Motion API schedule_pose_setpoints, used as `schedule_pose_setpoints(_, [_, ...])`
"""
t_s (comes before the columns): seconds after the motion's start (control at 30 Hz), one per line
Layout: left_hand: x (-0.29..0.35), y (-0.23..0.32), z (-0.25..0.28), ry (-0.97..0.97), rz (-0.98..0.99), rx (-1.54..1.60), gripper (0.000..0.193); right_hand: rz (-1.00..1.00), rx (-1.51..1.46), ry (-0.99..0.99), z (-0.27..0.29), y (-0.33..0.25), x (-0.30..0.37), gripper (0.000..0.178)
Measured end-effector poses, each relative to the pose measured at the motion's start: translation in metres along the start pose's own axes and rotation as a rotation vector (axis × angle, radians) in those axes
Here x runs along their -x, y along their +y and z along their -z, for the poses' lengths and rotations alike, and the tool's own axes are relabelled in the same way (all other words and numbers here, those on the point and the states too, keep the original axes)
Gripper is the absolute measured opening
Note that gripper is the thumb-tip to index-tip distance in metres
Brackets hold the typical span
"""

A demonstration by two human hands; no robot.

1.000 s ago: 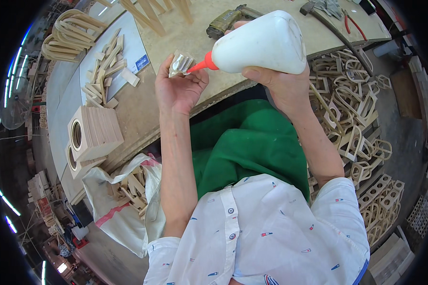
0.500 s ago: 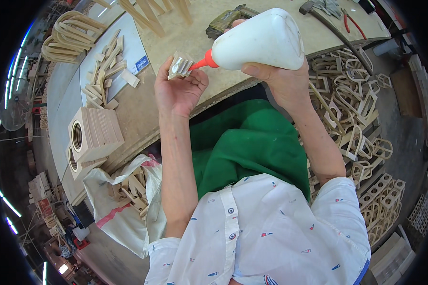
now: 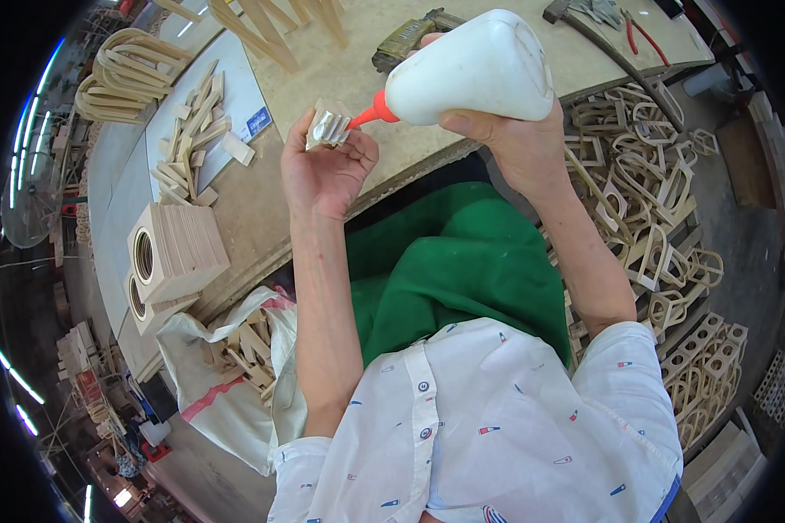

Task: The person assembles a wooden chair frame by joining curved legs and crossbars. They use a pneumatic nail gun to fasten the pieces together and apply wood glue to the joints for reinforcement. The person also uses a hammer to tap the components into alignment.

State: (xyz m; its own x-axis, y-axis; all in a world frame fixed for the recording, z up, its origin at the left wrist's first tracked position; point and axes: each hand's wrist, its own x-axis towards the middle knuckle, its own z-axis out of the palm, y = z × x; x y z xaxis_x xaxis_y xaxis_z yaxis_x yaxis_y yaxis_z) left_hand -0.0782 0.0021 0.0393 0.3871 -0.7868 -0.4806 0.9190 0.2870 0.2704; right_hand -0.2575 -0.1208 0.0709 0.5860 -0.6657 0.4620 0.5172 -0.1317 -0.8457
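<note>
Held between the fingers of my left hand (image 3: 330,179) is a small pale wooden block (image 3: 327,125) with a notched, finger-jointed end. Whitish wet glue coats its grooves. My right hand (image 3: 528,148) is wrapped around a large white glue bottle (image 3: 471,74), tipped on its side. The bottle's red nozzle (image 3: 373,112) points left, its tip at the block's grooved face. Both hands are above the front part of the workbench (image 3: 323,74). Some fingers of each hand are hidden behind what they hold.
Loose wood strips (image 3: 192,131) lie on the bench's left, near stacked boards with round holes (image 3: 183,248). A white sack (image 3: 192,366) of offcuts stands below. A tape measure (image 3: 406,44), hammer (image 3: 606,52) and red-handled pliers (image 3: 641,39) lie behind. Wooden frames (image 3: 645,192) pile up right.
The glue bottle has shifted slightly left and up, with its nozzle still at the block. The block has turned a little, and more of its grooves look coated.
</note>
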Motion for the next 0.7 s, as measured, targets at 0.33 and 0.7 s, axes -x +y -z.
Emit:
schedule_pose_setpoints(0.33, [0.0, -0.003, 0.003, 0.041, -0.059, -0.051, 0.028, 0.124, 0.362, 0.001, 0.008, 0.011, 0.01, 0.076])
schedule_pose_setpoints(0.7, [0.029, 0.042, 0.053, 0.11, -0.227, -0.34, 0.03, -0.167, -0.406, 0.359, 0.056, -0.016, -0.003, 0.05])
